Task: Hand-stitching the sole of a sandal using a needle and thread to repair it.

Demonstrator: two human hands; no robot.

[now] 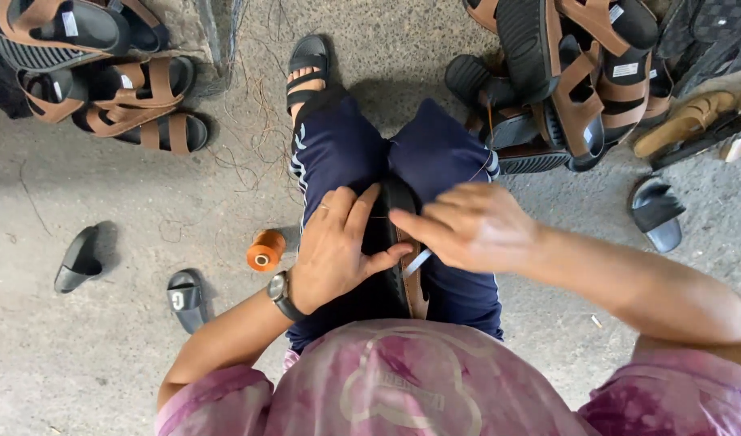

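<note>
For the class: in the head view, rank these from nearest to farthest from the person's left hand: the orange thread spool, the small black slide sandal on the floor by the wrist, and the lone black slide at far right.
1. Orange thread spool, just left of the left hand.
2. Small black slide sandal, lower left, beyond the wristwatch.
3. Lone black slide, far right, past the right hand.

Grey concrete floor (128, 339) in soft, perhaps outdoor, light, with 2 sandal piles (104, 81) and loose threads (249, 137).

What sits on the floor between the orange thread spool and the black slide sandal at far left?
Another small black slide sandal lies there on bare concrete, seen in the head view.
</note>
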